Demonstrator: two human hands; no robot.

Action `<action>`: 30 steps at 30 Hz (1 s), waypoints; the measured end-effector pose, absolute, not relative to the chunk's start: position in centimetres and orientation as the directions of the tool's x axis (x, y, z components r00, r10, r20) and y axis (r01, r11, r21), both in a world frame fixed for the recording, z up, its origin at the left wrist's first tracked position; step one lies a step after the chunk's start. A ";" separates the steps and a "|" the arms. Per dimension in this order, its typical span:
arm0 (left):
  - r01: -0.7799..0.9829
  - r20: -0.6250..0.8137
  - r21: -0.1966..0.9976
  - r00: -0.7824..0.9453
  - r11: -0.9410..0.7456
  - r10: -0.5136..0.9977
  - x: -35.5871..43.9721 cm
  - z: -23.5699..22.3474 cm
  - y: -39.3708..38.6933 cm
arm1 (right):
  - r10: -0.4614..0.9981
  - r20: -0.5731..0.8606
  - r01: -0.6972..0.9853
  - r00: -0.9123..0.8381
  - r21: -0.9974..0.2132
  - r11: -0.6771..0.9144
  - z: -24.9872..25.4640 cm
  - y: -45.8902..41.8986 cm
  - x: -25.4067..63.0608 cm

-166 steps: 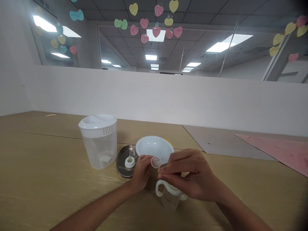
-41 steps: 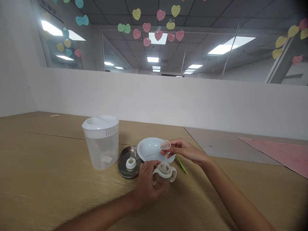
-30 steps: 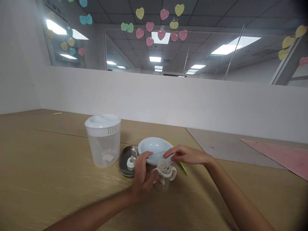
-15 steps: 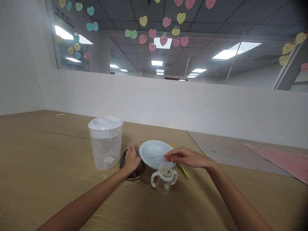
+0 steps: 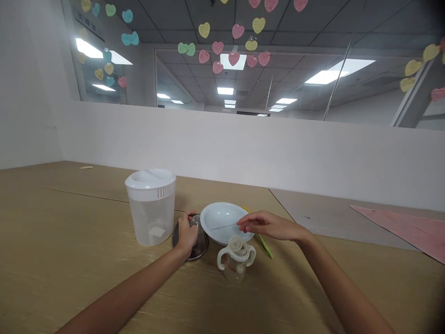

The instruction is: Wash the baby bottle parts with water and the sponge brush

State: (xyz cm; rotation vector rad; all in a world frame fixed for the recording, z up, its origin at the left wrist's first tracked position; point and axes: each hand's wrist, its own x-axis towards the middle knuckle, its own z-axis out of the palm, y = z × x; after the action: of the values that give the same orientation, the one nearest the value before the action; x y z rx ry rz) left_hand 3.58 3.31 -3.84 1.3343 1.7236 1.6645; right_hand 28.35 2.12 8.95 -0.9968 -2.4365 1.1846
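Observation:
Over a dark round metal dish or lid (image 5: 201,250), my left hand (image 5: 187,235) is closed around a greyish, partly see-through piece (image 5: 194,220) that the fingers partly cover. Its kind is unclear. My right hand (image 5: 266,226) hovers over the right rim of a white bowl (image 5: 217,211), palm down, fingertips pinched together. A thin pale stick (image 5: 224,227) runs from those fingertips across the bowl; the grip itself is partly hidden. In front of the bowl stands a clear baby bottle (image 5: 235,266) with two white handles. Behind the right hand lies a yellow-green pen-like stick (image 5: 266,247).
A tall translucent bucket (image 5: 151,213) with a white lid stands left of the dish, a white paper piece showing low in it. A pink cloth or sheet (image 5: 406,227) lies at the far right. The white wall (image 5: 215,148) borders the table behind.
My left hand has shifted slightly left on the metal dish, and its fingers now wrap the greyish piece, which shows more. The right hand stays in place; the whole view shifts slightly.

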 end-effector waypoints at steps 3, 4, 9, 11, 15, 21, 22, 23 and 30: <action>0.336 0.293 0.932 -0.479 -0.135 0.828 3.6 -3.6 3.1 | 0.675 -0.066 0.468 -0.735 -0.769 0.435 9.0 2.1 28.3; 0.335 0.292 0.932 -0.475 -0.136 0.831 3.7 -3.6 3.0 | 0.676 -0.067 0.469 -0.734 -0.770 0.432 9.0 2.1 28.3; 0.374 0.363 0.907 -0.461 -0.194 0.810 3.8 -3.2 2.8 | 0.687 -0.071 0.474 -0.723 -0.775 0.419 9.1 1.9 28.3; 0.398 0.415 0.888 -0.483 -0.228 0.771 3.7 -2.8 2.6 | 0.690 -0.074 0.477 -0.720 -0.775 0.414 9.3 1.8 28.2; 0.473 0.596 0.794 -0.487 -0.381 0.639 3.7 -1.2 1.7 | 0.723 -0.040 0.468 -0.690 -0.787 0.402 9.4 1.7 28.1; 0.682 0.954 0.258 -0.066 -0.685 0.293 4.4 0.8 -0.8 | 0.774 0.094 0.418 -0.626 -0.798 0.435 9.0 2.0 27.7; 0.679 0.971 0.166 0.013 -0.715 0.238 4.7 0.9 -1.3 | 0.773 0.117 0.402 -0.623 -0.800 0.445 9.0 2.0 27.6; 0.668 0.977 0.102 0.072 -0.738 0.199 5.1 1.1 -1.8 | 0.767 0.139 0.381 -0.627 -0.804 0.457 9.0 1.9 27.4; 0.564 0.954 0.027 0.233 -0.826 0.190 7.1 2.2 -4.6 | 0.637 0.167 0.237 -0.753 -0.834 0.499 9.2 0.2 26.0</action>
State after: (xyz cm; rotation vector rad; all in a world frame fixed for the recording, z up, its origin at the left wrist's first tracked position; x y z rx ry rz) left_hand 7.09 -4.65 2.16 2.7016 0.8637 2.0015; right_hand 25.98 0.20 9.19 -0.7197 -2.2874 1.1710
